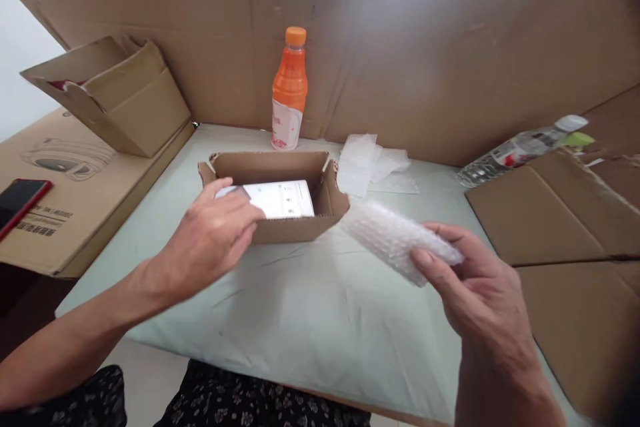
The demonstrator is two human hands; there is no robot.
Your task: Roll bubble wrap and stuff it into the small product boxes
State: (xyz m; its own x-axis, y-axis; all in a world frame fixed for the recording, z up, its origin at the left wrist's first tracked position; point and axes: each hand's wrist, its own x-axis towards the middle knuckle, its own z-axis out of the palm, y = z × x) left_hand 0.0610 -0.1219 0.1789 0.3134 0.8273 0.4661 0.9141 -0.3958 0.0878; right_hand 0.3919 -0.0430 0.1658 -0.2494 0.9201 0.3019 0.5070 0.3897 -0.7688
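Note:
An open cardboard box stands on the pale green cloth, with a white printed box inside it near the left end. My left hand reaches over the near wall, its fingers closed on the white box's left part; the fingertips are partly hidden. To the right of the cardboard box, my right hand pinches a folded piece of bubble wrap between thumb and fingers, above the cloth. Behind it lie more bubble wrap sheets.
An orange drink bottle stands behind the box. Cardboard boxes flank the cloth-covered table: an open one on the left, another on the right beside a leaning clear bottle. A red-edged phone lies far left.

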